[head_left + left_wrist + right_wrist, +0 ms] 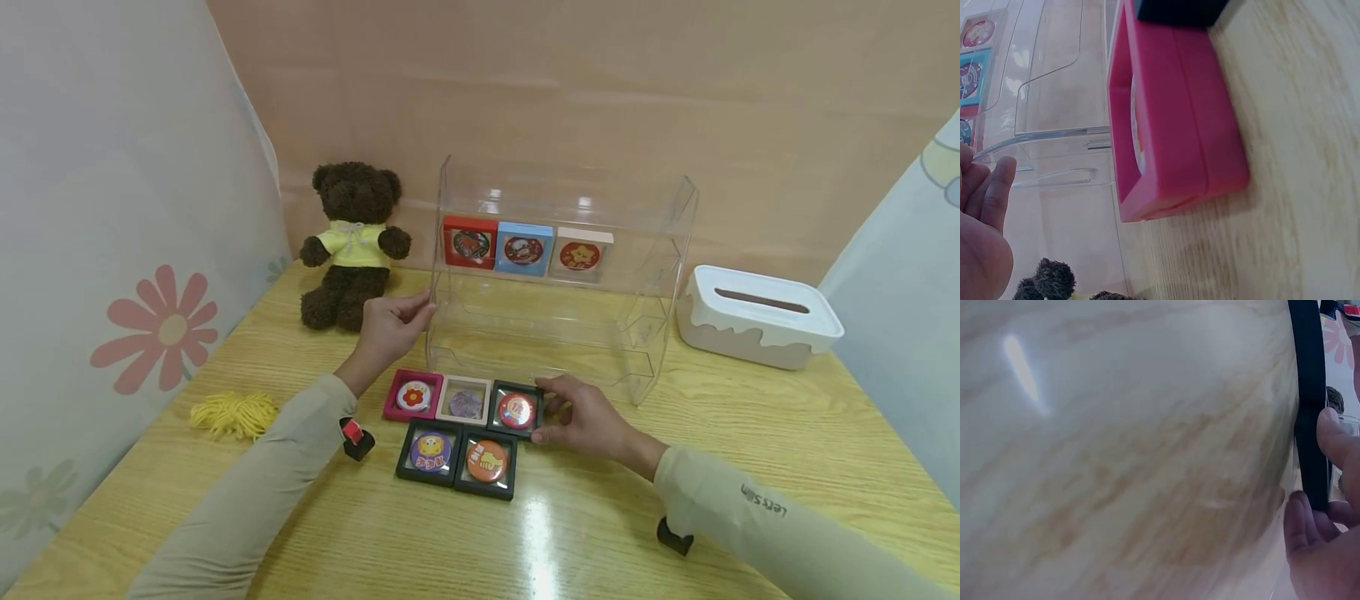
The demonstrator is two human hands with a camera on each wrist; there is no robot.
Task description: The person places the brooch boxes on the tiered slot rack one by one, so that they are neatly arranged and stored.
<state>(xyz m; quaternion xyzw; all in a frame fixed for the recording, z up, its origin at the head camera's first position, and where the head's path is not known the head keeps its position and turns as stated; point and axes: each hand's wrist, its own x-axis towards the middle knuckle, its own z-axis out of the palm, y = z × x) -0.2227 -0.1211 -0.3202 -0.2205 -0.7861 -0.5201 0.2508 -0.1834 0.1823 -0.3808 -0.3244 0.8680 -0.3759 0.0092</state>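
My left hand (pixel 393 329) pinches the left side edge of a clear acrylic display rack (pixel 540 367). In the left wrist view its fingers (pixel 999 197) are at the clear panel's edge. With thumb and fingers, my right hand (pixel 588 417) grips a black square badge case (pixel 501 432) holding a red round badge. Beside that case lie a cream case (pixel 465 377) with a purplish disc and a magenta case (pixel 389 407) with a flower badge. Just below are a black case with a purple badge (pixel 430 451) and another with an orange badge (pixel 487 461).
On the rack's upper shelf stand a red case (pixel 470 222), a blue case (pixel 525 229) and a pale case (pixel 584 235). A brown teddy bear (pixel 352 250) sits left of the rack, yellow yarn (pixel 233 414) lies nearer, and a tissue box (pixel 757 317) stands right.
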